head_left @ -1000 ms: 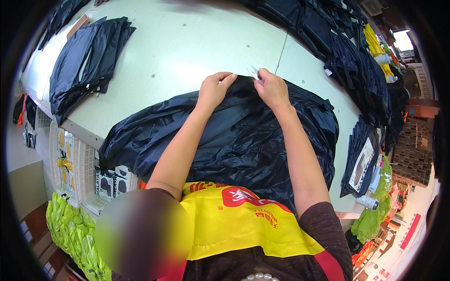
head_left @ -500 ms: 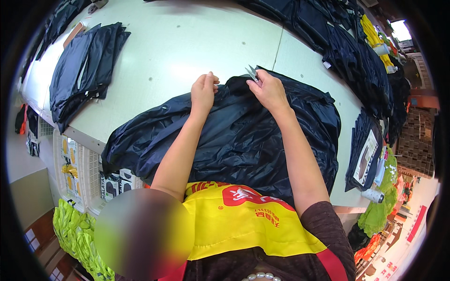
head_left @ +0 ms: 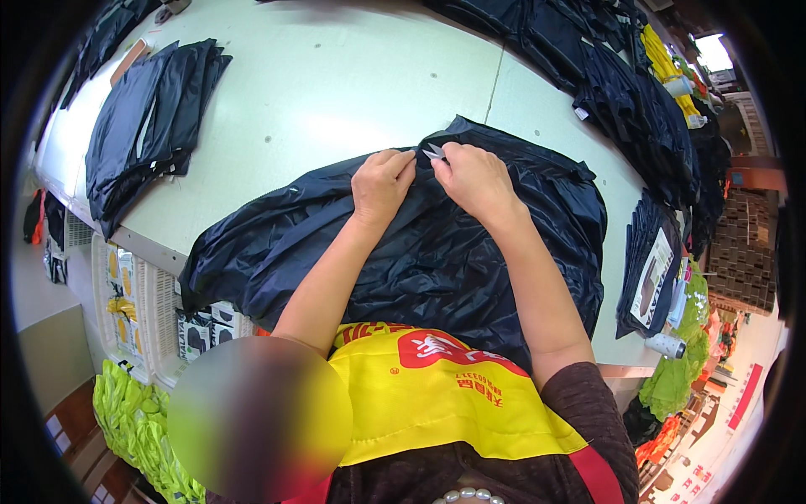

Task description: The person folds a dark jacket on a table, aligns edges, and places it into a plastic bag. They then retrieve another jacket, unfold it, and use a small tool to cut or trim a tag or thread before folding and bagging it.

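A glossy dark navy garment (head_left: 395,260) lies spread and creased over the near edge of the white table. My right hand (head_left: 480,178) grips small metal thread snips (head_left: 434,152), whose pointed blades reach left over the garment's upper edge. Close beside those blades, my left hand (head_left: 380,183) is closed in a pinch against the fabric edge. Whatever sits between its fingertips is too small or hidden to tell.
Folded dark garments (head_left: 155,126) are stacked on the table (head_left: 336,76) at left. More dark clothing (head_left: 621,109) lines the far right. A packaged dark bundle (head_left: 651,265) and a thread spool (head_left: 666,345) sit at right. White baskets (head_left: 155,319) stand below left.
My left hand has moved right to the garment's edge and its fingers have drawn together. The snips have dropped lower and now point left toward that hand.
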